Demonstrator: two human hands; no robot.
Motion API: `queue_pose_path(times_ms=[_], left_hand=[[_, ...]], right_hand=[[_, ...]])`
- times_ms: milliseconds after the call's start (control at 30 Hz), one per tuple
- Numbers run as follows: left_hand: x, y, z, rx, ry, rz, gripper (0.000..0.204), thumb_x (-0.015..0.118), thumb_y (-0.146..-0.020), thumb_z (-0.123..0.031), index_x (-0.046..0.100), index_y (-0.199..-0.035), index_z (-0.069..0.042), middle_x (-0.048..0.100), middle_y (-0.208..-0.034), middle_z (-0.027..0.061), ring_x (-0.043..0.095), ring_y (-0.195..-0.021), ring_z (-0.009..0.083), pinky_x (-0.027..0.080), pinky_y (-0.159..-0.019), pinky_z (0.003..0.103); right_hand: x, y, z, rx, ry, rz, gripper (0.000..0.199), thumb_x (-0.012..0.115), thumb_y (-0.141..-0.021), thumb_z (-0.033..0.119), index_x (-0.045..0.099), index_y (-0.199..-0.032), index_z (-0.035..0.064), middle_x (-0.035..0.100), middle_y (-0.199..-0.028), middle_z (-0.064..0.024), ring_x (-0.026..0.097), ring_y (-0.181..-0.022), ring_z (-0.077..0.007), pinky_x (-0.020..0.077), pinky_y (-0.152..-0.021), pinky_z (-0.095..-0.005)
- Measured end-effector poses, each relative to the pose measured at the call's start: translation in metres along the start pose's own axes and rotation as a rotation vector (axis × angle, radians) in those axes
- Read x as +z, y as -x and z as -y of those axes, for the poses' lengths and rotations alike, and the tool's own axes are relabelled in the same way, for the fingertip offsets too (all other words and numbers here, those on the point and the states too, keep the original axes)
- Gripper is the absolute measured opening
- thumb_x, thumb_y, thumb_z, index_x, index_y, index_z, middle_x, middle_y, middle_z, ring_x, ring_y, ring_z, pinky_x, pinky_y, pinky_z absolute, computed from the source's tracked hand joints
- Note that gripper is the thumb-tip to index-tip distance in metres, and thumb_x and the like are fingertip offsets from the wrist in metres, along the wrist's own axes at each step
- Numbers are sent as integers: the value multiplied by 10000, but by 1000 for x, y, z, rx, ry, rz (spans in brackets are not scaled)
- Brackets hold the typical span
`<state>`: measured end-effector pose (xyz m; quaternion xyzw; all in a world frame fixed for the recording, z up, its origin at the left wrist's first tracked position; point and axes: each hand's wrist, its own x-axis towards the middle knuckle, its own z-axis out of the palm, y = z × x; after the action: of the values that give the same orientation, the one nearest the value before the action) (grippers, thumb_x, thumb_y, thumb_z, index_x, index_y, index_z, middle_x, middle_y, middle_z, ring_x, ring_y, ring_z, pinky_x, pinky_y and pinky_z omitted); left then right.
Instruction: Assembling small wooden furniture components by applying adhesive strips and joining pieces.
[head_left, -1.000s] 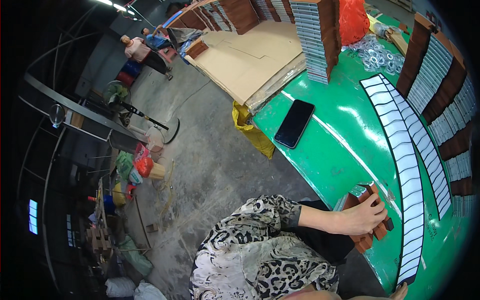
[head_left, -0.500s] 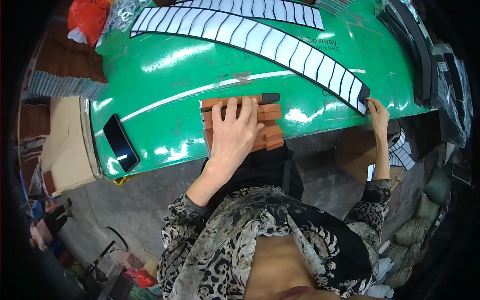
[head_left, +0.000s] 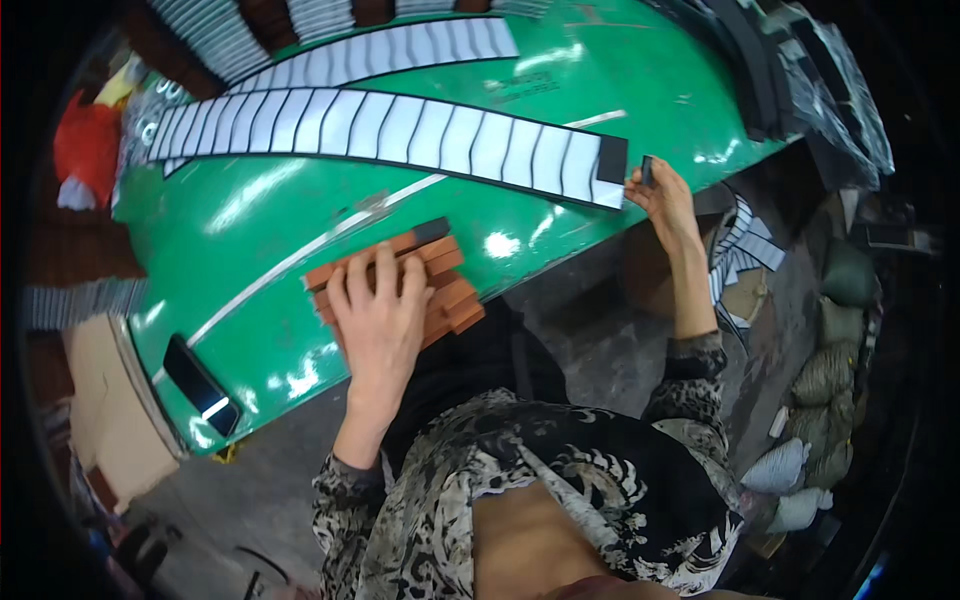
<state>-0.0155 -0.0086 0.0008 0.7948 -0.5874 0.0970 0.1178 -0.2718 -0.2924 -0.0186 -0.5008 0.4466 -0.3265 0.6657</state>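
My left hand (head_left: 378,320) lies over a bundle of orange-brown strips or blocks (head_left: 450,290) at the table's near edge, its fingers spread on top. One piece in the bundle has a black end (head_left: 432,230). My right hand (head_left: 668,205) is at the table edge, pinching a small black piece (head_left: 647,170) between thumb and fingers. Just left of it is the end of a long curved white strip (head_left: 420,135) with black borders and wavy black cross lines. A black patch (head_left: 612,158) covers part of that end. A second similar strip (head_left: 400,50) lies behind, partly overlapped.
A dark phone (head_left: 200,385) lies at the table's left, beside a cardboard sheet (head_left: 115,410). Stacked grey-edged pieces (head_left: 200,45) stand at the back. A red bag (head_left: 85,150) is at the far left. Black strips (head_left: 745,70) and clear plastic (head_left: 840,100) hang over the right.
The view has shifted and turned. My right hand has come away from the strip's end with the small black piece pinched in it. My left hand stays on the orange-brown bundle.
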Motion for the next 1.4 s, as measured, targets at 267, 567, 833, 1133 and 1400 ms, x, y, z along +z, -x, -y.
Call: queue_pose_path(times_ms=[267, 567, 833, 1133, 1400], left_hand=[[2, 5, 6, 16, 90, -13, 468, 728, -683, -220, 562, -1089, -57, 521, -1177, 151, 463, -1077, 331, 350, -936, 509], [0, 8, 6, -13, 120, 28, 479, 730, -683, -229, 560, -1098, -60, 506, -1198, 145, 456, -1091, 336, 337, -945, 524], [0, 9, 0, -22, 135, 45, 471, 727, -675, -226, 566, -1089, -70, 492, -1103, 105, 467, -1084, 287, 329, -946, 526], [1, 11, 2, -40, 147, 58, 478, 714, -694, -245, 546, -1109, -79, 491, -1187, 116, 444, -1148, 311, 309, -953, 544], [2, 11, 2, -52, 146, 92, 493, 711, -703, -265, 534, -1126, -81, 471, -1287, 127, 404, -1226, 328, 281, -972, 551]], right_hand=[[72, 32, 8, -95, 284, 105, 300, 475, -961, 251, 573, -1145, 36, 554, -901, 2, 524, -862, -93, 443, -803, -254], [89, 36, 8, -134, 269, 53, 263, 485, -953, 179, 560, -1135, 5, 537, -947, -5, 513, -882, -88, 461, -822, -268], [171, 77, -11, -419, 694, 580, 184, 614, -811, 47, 600, -991, 12, 589, -978, -98, 573, -918, -222, 454, -782, -310], [188, 73, -17, -550, 733, 473, 238, 690, -749, 99, 646, -977, 47, 619, -914, -93, 577, -864, -243, 471, -723, -328], [194, 68, -18, -825, 899, 439, 287, 740, -647, 104, 663, -920, 58, 628, -856, -58, 553, -778, -224, 466, -667, -323]])
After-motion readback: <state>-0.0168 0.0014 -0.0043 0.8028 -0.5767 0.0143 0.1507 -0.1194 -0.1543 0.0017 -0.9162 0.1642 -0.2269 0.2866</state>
